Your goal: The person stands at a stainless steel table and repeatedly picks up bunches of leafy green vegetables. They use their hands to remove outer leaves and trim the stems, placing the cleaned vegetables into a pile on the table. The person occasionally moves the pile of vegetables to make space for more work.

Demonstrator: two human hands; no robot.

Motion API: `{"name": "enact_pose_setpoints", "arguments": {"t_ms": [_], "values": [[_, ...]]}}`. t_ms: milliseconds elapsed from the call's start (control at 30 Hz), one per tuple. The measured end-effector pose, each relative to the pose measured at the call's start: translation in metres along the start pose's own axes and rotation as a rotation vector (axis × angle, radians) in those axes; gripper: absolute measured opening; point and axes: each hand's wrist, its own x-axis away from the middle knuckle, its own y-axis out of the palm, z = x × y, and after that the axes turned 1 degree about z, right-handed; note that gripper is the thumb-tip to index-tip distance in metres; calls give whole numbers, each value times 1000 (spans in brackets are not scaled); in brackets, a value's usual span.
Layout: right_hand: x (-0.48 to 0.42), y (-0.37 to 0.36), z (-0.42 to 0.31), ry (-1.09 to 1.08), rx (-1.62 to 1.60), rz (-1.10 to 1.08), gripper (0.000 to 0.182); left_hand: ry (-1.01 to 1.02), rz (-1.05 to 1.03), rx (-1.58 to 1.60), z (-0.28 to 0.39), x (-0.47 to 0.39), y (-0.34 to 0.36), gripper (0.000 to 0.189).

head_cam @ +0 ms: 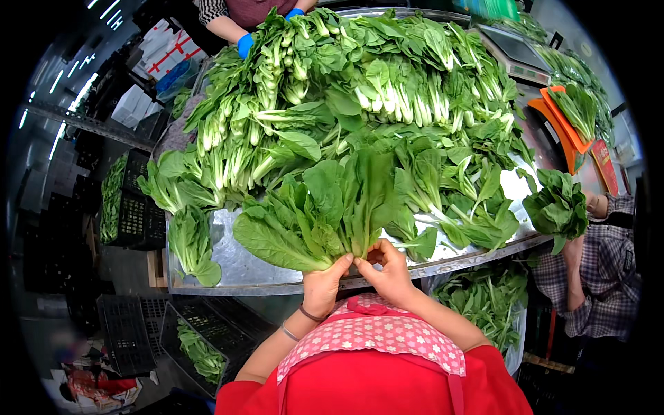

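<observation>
Close in front of me, over the near edge of a metal table [249, 282], both my hands hold leafy greens by their stem ends. My left hand [324, 285] grips a spread bunch of leafy greens [295, 223] that fans out to the left. The fingers of my right hand [389, 270] pinch the base of an upright clump [363, 197] beside it, and my two thumbs nearly meet. A large heap of leafy greens with pale stems [404, 104] lies beyond. Loose plants [194, 246] lie at the table's left corner.
A co-worker at the right holds a bunch of greens [557, 205]; another, in blue gloves [245, 45], stands at the far side. A scale [513, 52] and orange trays [560, 129] are at the right. Black crates [207, 332] stand below left, a lined container of leaves [487, 306] below right.
</observation>
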Motion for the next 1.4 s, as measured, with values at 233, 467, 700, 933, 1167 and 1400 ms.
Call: {"name": "enact_pose_setpoints", "arguments": {"t_ms": [233,467,700,933,1167,1400], "values": [[5,13,11,195,-542,-35,26,79,70,62,-13,-1,-5,15],[7,18,14,193,-614,-50,27,27,106,241,-15,0,-8,15],[6,21,24,241,-503,-48,23,-181,233,334,-13,-2,-18,18],[4,21,20,230,-386,-15,22,65,204,251,18,5,-9,26],[7,17,22,15,-222,35,18,68,93,113,-9,4,-3,27],[12,10,12,-96,-9,90,14,184,3,-83,-12,-1,4,10]]}}
